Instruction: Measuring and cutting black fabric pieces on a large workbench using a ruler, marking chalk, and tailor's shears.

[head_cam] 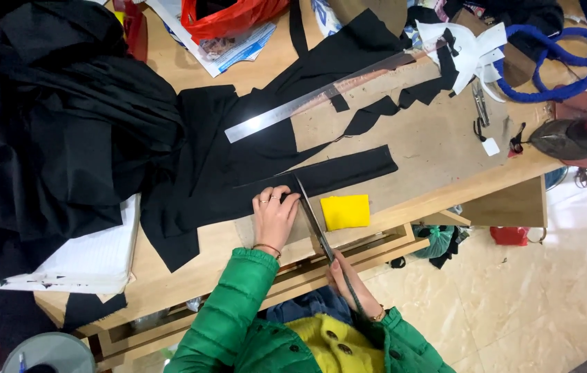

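My left hand (274, 214) lies flat on black fabric (238, 166) spread over the wooden table (169, 276), pressing it down near the front edge. My right hand (348, 283) grips the handles of long scissors (314, 217), whose blades point away from me into the fabric just right of my left fingers. A black fabric strip (348, 169) runs to the right of the blades. A yellow cloth piece (346, 211) sits beside the scissors. Both sleeves are green.
A long metal ruler (307, 100) lies diagonally across the fabric. A heap of black cloth (52, 117) fills the left. White paper (93, 255), a red bag (231, 17), blue cord (555, 62), an iron (576, 135) and small snips (480, 103) surround the work area.
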